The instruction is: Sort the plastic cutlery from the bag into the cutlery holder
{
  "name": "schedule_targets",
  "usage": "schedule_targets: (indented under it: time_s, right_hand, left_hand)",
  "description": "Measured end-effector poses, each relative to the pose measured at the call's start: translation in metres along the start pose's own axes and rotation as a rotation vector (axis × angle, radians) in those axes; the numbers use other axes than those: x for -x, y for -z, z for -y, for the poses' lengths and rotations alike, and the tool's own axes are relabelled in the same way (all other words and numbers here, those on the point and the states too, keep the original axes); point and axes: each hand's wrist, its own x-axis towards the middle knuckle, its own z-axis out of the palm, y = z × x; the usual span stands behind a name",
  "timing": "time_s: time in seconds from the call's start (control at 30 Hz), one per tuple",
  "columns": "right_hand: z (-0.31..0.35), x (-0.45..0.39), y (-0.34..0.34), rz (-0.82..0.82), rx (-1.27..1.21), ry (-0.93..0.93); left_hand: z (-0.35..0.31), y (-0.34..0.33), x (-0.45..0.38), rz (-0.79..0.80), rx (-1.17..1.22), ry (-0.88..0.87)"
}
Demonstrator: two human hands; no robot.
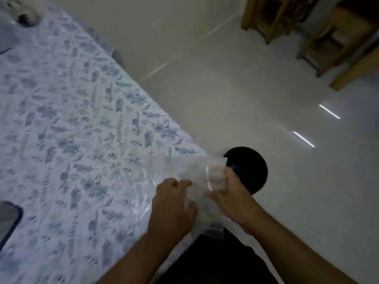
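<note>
A clear plastic bag lies at the table's near right corner, blurred, with whitish contents I cannot make out. My left hand grips the bag's near side with curled fingers. My right hand grips the bag's right end, fingers wrapped around the plastic beyond the table edge. The cutlery holder is not in view.
The table carries a leaf-patterned cloth. A dark flat object lies at its left edge and a blurred dark thing at the far corner. A round black stool stands on the white floor past the corner. Wooden furniture stands far right.
</note>
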Motion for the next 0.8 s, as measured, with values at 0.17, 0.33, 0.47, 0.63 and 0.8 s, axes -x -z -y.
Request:
schedule_targets:
  time_s: [0.17, 0.33, 0.47, 0.63, 0.8]
  right_hand:
    - [-0.012, -0.007, 0.086, -0.411, -0.105, -0.003]
    - [-0.064, -0.043, 0.154, -0.702, -0.166, -0.054]
    - [-0.127, -0.097, 0.168, -0.69, 0.049, -0.131]
    - [-0.233, -0.178, 0.155, -0.571, 0.154, -0.292]
    - [-0.326, -0.248, 0.154, -0.145, 0.436, -0.525]
  left_hand:
    - [-0.068, -0.057, -0.089, 0.007, 0.001, -0.327]
    - [-0.133, -0.132, -0.168, 0.202, 0.043, -0.489]
    - [-0.139, -0.188, -0.219, 0.61, -0.086, -0.39]
    - [-0.112, -0.25, -0.264, 0.882, -0.424, -0.31]
    - [-0.073, -0.296, -0.287, 1.031, -0.536, -0.216]
